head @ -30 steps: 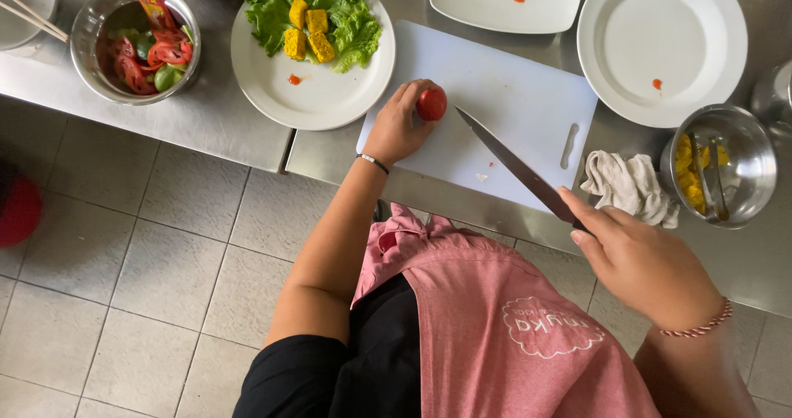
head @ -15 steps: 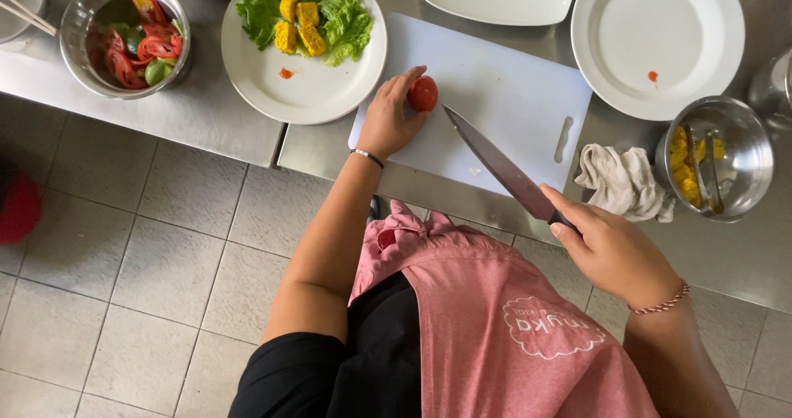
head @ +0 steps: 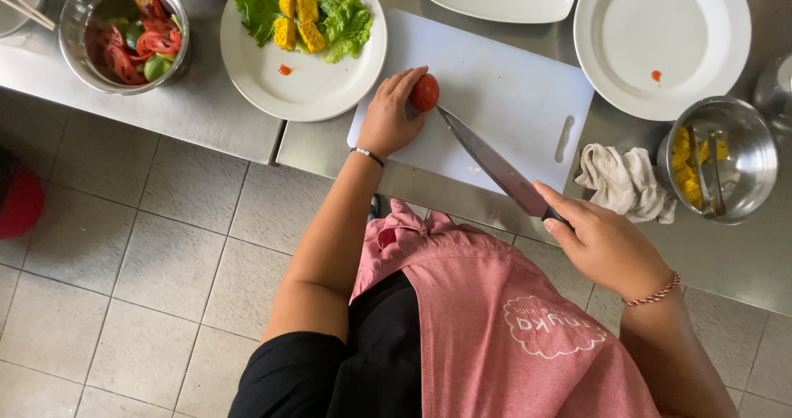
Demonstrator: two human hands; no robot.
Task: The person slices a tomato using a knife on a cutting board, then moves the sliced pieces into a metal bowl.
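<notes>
We see the scene in soft, even daylight, bright and without harsh shadows. Mild glare sits on the steel counter (head: 206, 121) and the white plates, where detail washes out slightly. Focus is sharp across the frame, with no motion blur. Straight edges bow a little towards the corners, as with a wide lens.
</notes>
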